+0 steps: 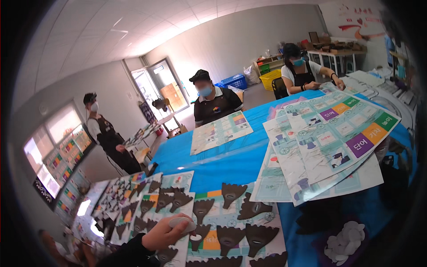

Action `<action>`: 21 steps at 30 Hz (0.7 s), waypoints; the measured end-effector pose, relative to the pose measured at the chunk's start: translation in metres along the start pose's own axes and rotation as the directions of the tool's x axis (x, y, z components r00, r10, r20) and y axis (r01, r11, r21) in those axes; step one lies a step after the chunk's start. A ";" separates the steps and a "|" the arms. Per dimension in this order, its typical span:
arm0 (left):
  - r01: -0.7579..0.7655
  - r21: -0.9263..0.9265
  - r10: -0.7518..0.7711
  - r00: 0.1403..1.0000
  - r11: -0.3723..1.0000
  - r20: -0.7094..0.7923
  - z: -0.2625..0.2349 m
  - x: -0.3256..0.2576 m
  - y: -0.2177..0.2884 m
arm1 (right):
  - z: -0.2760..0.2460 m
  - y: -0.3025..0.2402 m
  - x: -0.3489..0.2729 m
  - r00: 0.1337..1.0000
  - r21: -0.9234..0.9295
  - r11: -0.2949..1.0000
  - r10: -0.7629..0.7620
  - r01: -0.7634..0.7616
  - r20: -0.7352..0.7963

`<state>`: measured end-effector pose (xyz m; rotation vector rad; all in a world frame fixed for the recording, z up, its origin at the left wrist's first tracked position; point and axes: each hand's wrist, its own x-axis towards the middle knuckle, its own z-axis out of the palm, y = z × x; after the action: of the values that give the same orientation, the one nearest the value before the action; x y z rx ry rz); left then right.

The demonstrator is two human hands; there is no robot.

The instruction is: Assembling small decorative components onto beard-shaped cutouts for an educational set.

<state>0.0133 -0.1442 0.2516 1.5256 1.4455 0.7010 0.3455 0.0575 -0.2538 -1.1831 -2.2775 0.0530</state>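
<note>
Hands: one hand [165, 232] enters from the lower edge on a dark sleeve, fingers curled around a pale oval disc [182, 223]; which hand it is cannot be told, and the other is out of view. Disc sits in the fingertips just above a printed game sheet [212, 240] at the near edge of the blue worktop [231, 162]. Dark fan-shaped pieces [231, 193] lie spread over this sheet. Stack of fanned game boards [338, 142] occupies the right side. Heap of white discs [347, 242] rests near the near right corner. Three masked people are at the far side.
</note>
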 end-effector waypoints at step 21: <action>-0.248 -0.084 0.233 0.959 0.965 -0.160 0.066 -0.056 -0.105 | -0.173 -0.154 -0.384 0.390 -0.366 0.565 0.803 -0.739 0.451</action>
<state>0.0130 -0.2218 0.1401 1.6121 1.3205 1.0404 0.4899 -0.3668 -0.2431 -2.5061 -1.9156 0.7663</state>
